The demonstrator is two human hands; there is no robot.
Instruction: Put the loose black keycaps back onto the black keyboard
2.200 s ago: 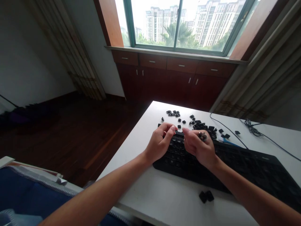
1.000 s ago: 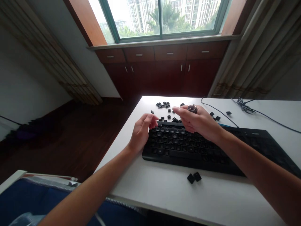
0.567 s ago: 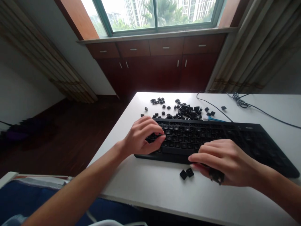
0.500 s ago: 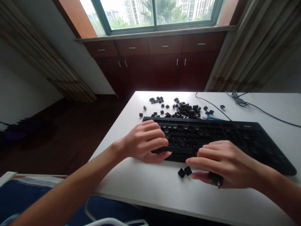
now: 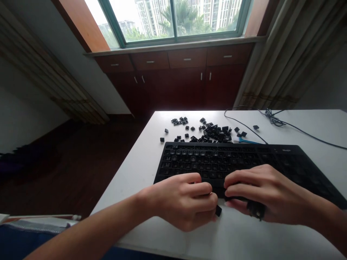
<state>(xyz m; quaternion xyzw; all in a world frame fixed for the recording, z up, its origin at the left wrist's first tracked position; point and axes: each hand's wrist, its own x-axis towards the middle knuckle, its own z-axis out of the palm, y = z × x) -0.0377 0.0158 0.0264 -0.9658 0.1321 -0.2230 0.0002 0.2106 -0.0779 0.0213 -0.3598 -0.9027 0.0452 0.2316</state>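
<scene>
A black keyboard (image 5: 230,162) lies across the white table (image 5: 151,144), many of its keys stripped off. My left hand (image 5: 187,204) is curled in front of the keyboard's near edge, fingers closed over a loose black keycap (image 5: 218,211) on the table. My right hand (image 5: 260,193) rests beside it, fingers bent, with a small dark object (image 5: 256,209) tucked under the palm. The two hands nearly touch.
A pile of loose black keycaps (image 5: 214,131) lies behind the keyboard, with a blue tool (image 5: 248,141) beside it. A black cable (image 5: 273,121) runs across the back right. The table's left edge drops to a dark wooden floor. Cabinets stand under the window.
My left hand has moved off the keyboard's left keys to the two loose keycaps at the near edge and closed over them. My right hand stays low by the front edge.
</scene>
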